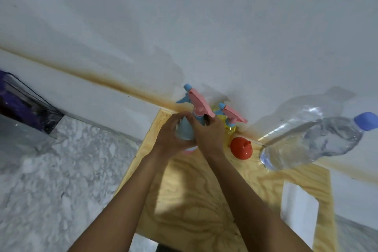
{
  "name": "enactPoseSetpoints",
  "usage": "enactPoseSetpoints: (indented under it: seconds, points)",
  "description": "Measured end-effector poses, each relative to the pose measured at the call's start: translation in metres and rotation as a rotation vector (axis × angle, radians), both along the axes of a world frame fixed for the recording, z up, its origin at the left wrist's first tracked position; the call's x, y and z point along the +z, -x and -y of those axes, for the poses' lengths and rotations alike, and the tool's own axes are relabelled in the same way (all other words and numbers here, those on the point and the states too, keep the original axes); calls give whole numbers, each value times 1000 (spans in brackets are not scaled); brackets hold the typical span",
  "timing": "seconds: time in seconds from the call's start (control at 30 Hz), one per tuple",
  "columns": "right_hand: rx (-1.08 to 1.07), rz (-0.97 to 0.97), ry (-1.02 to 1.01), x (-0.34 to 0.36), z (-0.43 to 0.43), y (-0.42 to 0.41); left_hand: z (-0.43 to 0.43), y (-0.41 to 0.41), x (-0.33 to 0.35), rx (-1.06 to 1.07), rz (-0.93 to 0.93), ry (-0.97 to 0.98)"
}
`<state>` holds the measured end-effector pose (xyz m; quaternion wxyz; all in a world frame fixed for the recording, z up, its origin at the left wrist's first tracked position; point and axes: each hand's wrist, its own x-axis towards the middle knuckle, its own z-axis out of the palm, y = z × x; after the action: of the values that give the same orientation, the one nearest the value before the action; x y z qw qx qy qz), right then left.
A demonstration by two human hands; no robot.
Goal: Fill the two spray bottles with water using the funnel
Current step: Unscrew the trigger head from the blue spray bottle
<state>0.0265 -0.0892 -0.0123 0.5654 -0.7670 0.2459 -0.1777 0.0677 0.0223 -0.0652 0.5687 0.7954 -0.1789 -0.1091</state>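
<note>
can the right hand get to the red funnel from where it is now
Probably yes. The right hand is gripping the blue spray bottle at its neck, and the red funnel lies just to its right on the wooden table, with nothing between. It must let go first.

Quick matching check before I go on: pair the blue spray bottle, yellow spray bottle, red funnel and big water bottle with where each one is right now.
Things:
1. blue spray bottle
2. yellow spray bottle
3. red funnel
4. water bottle

Places:
A. far right of the wooden table, cap on
B. held by left hand and right hand
C. against the wall, behind the funnel
D. between the spray bottles and the water bottle

Pairs: 1-B, 2-C, 3-D, 4-A
</note>
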Motion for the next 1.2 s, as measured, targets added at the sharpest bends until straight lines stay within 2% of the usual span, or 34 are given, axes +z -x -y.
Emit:
enactPoseSetpoints:
  seconds: [0.13,0.27,0.4,0.57,0.8,1.07,1.2]
  points:
    - [65,47,-24,28,3,16,-13,13,27,-23,-9,-16]
    - [228,85,89,51,8,25,-19,29,53,-71,-71,67]
    - [442,57,-16,72,21,37,-27,46,75,-110,-77,115]
    - [236,189,-265,76,12,52,-25,63,86,-12,-93,153]
    - [214,243,-185,81,-2,70,-19,83,98,60,-58,192]
    - [62,240,-328,81,-17,73,-15,97,102,108,-40,220]
    - [0,255,-315,80,-23,75,-12,100,102,131,-15,219]
